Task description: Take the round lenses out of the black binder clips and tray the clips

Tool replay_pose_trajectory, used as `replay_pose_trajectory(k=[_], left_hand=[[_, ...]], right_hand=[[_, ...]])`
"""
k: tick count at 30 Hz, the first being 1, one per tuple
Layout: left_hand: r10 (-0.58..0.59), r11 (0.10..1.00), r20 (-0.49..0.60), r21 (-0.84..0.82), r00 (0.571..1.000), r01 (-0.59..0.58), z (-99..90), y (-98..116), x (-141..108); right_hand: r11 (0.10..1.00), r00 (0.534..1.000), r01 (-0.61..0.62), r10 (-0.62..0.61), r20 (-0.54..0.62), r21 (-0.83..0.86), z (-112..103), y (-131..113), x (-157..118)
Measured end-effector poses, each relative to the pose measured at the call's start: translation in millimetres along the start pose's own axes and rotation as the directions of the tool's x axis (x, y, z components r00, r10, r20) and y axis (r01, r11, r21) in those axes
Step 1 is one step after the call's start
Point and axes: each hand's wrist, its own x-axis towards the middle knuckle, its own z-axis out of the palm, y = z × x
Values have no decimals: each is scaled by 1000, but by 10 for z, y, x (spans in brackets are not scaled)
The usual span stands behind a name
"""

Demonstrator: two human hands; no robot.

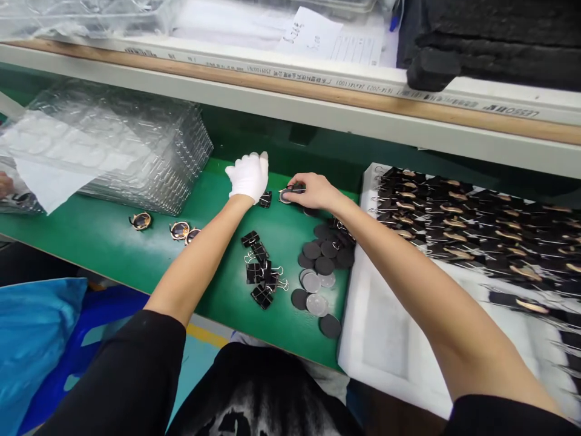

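Observation:
My left hand (249, 175), in a white glove with bare thumb tip, is curled closed near the back of the green table; whatever its fingers hold is hidden. A black binder clip (265, 199) lies right beside its wrist. My bare right hand (313, 190) pinches a round watch piece (285, 195) with a pale rim, its fingers over a dark part of it. Between my forearms several black binder clips (261, 272) lie in a loose group. Black discs (324, 265) and clear discs (317, 304) are scattered near the tray, partly overlapping.
Gold-rimmed watch pieces (141, 221) lie left of my left forearm. A stack of clear plastic trays (181, 151) stands back left. On the right, a white foam tray (376, 327) carries rows of clipped pieces (454, 209). A shelf edge (290, 100) crosses above my hands. Another person's hand (5, 184) shows far left.

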Motion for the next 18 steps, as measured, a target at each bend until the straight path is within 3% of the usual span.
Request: replay_pose_trajectory(k=[5,18], left_hand=[[-108,994,16,-30,994,108,54,-147,0],[-105,991,33,-79,994,107,112,-68,18]], right_hand=[[985,988,143,-137,68,-93,-17,2,-7],[943,957,289,-286,44,-165,172,27,-25]])
